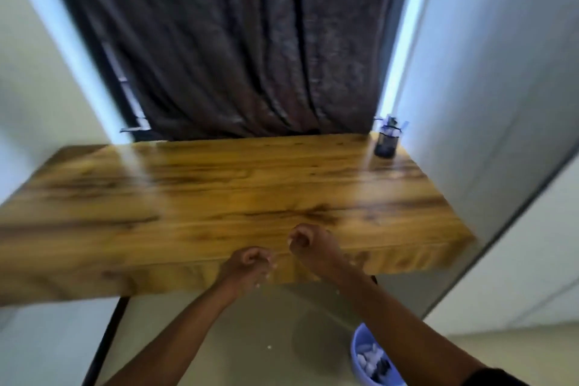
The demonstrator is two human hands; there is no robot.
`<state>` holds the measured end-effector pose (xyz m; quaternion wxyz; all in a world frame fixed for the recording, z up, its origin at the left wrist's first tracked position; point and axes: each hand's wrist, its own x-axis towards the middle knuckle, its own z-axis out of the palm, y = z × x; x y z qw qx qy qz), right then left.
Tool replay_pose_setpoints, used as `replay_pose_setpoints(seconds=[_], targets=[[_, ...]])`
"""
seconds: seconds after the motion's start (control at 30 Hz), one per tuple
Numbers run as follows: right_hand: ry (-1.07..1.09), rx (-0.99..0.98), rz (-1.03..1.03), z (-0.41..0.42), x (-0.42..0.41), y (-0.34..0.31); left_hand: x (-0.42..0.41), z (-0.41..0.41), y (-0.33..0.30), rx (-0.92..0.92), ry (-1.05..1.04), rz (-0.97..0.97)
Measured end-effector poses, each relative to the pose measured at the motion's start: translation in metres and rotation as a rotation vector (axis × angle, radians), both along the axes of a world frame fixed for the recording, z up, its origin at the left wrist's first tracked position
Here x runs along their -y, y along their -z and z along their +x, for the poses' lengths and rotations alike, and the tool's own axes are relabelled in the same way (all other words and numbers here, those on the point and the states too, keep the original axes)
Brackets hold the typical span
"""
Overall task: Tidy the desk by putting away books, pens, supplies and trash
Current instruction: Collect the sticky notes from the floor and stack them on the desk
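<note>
The wooden desk (250, 182) fills the middle of the blurred head view. A dark pen holder (387, 142) with a few pens stands at its back right corner. My left hand (247, 262) hovers over the desk's front edge with its fingers curled, and I see nothing in it. My right hand (305, 238) is just right of it and slightly farther in, balled into a fist over the desktop, with nothing visible in its grip. A blue bin (372, 357) holding crumpled white paper and something dark sits on the floor at the lower right.
A dark curtain (244, 56) hangs behind the desk. White walls close in on both sides, the right one (501, 103) right next to the desk. A black desk leg (106, 345) runs down at the lower left.
</note>
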<state>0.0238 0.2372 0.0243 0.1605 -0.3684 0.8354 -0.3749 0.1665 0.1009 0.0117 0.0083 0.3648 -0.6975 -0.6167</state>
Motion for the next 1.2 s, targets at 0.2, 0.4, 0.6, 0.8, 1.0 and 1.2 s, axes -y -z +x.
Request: replay_pose_setpoints(seconds=[0.2,0.4,0.6,0.8,1.0,1.2], targets=[[-0.272,0.042,0.037,0.087,0.111,-0.005,0.080,0.119,0.008,-0.059,-0.282,0.049],[-0.498,-0.017,0.047,0.192,0.208,0.003,0.136,0.244,0.026,-0.059,-0.538,0.052],[-0.693,-0.028,0.109,0.294,0.269,0.031,0.157,0.359,0.062,-0.056,-0.799,0.145],[-0.903,0.004,0.281,0.381,0.279,0.100,0.120,0.453,0.118,-0.016,-1.048,0.267],[-0.999,0.078,0.546,0.431,0.284,0.220,0.063,0.495,0.222,0.066,-1.269,0.426],[-0.984,0.078,0.743,0.448,0.295,0.394,0.047,0.493,0.359,0.043,-1.391,0.602]])
